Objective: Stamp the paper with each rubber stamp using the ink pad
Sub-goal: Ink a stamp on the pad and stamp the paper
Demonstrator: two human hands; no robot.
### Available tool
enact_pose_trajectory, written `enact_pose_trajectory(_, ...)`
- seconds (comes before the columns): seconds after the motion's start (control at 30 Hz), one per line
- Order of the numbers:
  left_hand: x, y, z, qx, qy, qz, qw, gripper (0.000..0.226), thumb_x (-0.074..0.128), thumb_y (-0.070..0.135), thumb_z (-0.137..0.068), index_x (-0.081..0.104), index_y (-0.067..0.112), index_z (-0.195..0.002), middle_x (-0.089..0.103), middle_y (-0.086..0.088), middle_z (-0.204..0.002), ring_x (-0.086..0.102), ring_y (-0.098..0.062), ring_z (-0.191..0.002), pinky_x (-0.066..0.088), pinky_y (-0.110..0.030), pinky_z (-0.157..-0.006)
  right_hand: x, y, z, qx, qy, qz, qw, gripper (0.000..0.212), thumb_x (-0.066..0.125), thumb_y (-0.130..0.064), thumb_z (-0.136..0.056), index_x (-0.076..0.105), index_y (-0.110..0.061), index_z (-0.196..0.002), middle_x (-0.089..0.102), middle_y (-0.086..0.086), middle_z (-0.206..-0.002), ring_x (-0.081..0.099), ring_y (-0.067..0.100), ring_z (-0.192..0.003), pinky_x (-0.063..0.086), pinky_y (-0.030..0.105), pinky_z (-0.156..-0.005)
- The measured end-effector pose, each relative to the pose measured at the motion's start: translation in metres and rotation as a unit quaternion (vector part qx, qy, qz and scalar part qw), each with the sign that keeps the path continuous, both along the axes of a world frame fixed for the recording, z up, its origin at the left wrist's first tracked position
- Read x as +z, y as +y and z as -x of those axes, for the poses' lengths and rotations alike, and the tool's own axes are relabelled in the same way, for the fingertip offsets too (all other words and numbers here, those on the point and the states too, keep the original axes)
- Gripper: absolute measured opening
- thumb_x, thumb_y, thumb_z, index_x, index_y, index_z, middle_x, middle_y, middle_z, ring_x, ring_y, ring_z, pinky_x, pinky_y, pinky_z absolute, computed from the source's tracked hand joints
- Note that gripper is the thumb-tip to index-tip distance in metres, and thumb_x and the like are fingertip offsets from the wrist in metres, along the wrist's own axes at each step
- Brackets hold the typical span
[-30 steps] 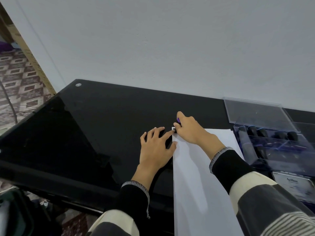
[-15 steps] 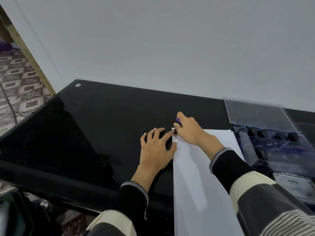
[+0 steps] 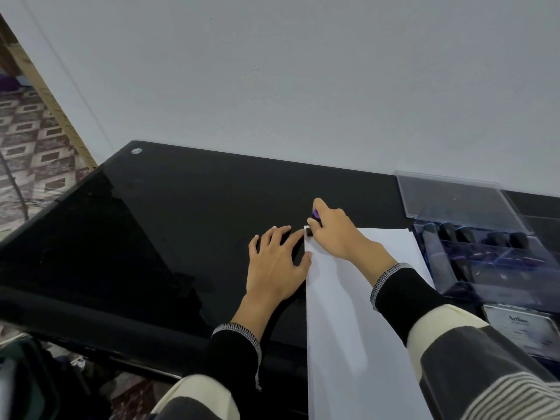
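A white sheet of paper [image 3: 348,322] lies on the black glass table [image 3: 181,213]. My right hand [image 3: 336,234] grips a small rubber stamp [image 3: 315,218] with a purple top and holds it down on the paper's far left corner. Just left of the sheet, my left hand [image 3: 275,265] lies flat with fingers spread, its thumb touching the paper's left edge. The stamp's face is hidden under my fingers. An ink pad [image 3: 521,330] with a white label sits at the right edge, partly behind my right sleeve.
A clear plastic case [image 3: 485,250] with several dark-handled stamps stands right of the paper, its lid [image 3: 454,197] open toward the wall. A white wall rises directly behind the table. The table's left edge drops to a patterned floor [image 3: 30,140].
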State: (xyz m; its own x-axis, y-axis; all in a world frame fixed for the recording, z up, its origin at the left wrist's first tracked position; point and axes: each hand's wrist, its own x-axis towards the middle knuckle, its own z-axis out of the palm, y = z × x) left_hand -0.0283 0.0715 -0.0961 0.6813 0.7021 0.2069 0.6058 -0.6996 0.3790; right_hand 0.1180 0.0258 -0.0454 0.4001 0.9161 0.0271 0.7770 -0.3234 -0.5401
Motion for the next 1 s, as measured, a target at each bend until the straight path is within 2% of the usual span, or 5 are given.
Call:
enact_pose_trajectory(0.17, 0.0011, 0.0004, 0.0001, 0.002, -0.009, 0.03, 1.0, 0.057, 0.042, 0.052, -0.093, 0.037, 0.028, -0.144, 0.03, 0.01, -0.153, 0.007, -0.012, -0.147, 0.0, -0.043, -0.119, -0.0055, -0.0012, 0.001, -0.015, -0.004, -0.015, 1.0, 0.01, 0.045, -0.018, -0.098, 0.036, -0.017, -0.097, 0.049, 0.002, -0.071, 0.046, 0.012, -0.057, 0.038, 0.022, -0.052)
enact_pose_trajectory(0.57, 0.0029, -0.0008, 0.0008, 0.002, 0.0, 0.029, 1.0, 0.057, 0.041, 0.052, -0.093, 0.037, 0.028, -0.145, 0.029, 0.011, -0.154, 0.011, -0.011, -0.147, 0.0, -0.045, -0.119, -0.0071, -0.0007, 0.0002, -0.009, -0.018, -0.012, 1.0, 0.009, 0.045, -0.019, -0.098, 0.036, -0.018, -0.097, 0.052, 0.004, -0.073, 0.049, 0.014, -0.058, 0.042, 0.028, -0.053)
enact_pose_trajectory(0.7, 0.0019, -0.0007, 0.001, 0.003, 0.0, 0.026, 1.0, 0.057, 0.041, 0.052, -0.093, 0.037, 0.028, -0.145, 0.03, 0.01, -0.153, 0.012, -0.012, -0.146, 0.001, -0.045, -0.119, -0.0098, -0.0022, 0.0019, -0.014, -0.032, -0.022, 0.999, 0.009, 0.045, -0.019, -0.098, 0.037, -0.016, -0.096, 0.053, 0.006, -0.072, 0.051, 0.019, -0.058, 0.048, 0.035, -0.055)
enact_pose_trajectory(0.87, 0.0019, -0.0001, 0.0006, 0.003, 0.001, 0.023, 1.0, 0.057, 0.041, 0.052, -0.093, 0.037, 0.029, -0.145, 0.03, 0.011, -0.153, 0.012, -0.011, -0.146, 0.001, -0.045, -0.119, -0.009, -0.0014, 0.002, -0.014, -0.036, -0.022, 0.999, 0.009, 0.046, -0.019, -0.098, 0.037, -0.017, -0.097, 0.052, 0.003, -0.071, 0.051, 0.017, -0.058, 0.046, 0.032, -0.055)
enact_pose_trajectory(1.0, 0.0018, 0.0002, -0.0002, 0.005, -0.001, 0.021, 1.0, 0.057, 0.042, 0.052, -0.093, 0.037, 0.029, -0.144, 0.03, 0.011, -0.153, 0.012, -0.011, -0.146, 0.001, -0.045, -0.119, -0.0085, -0.0031, 0.0034, -0.015, -0.034, -0.025, 0.999, 0.008, 0.046, -0.019, -0.098, 0.039, -0.015, -0.098, 0.053, 0.004, -0.072, 0.053, 0.019, -0.06, 0.049, 0.036, -0.057)
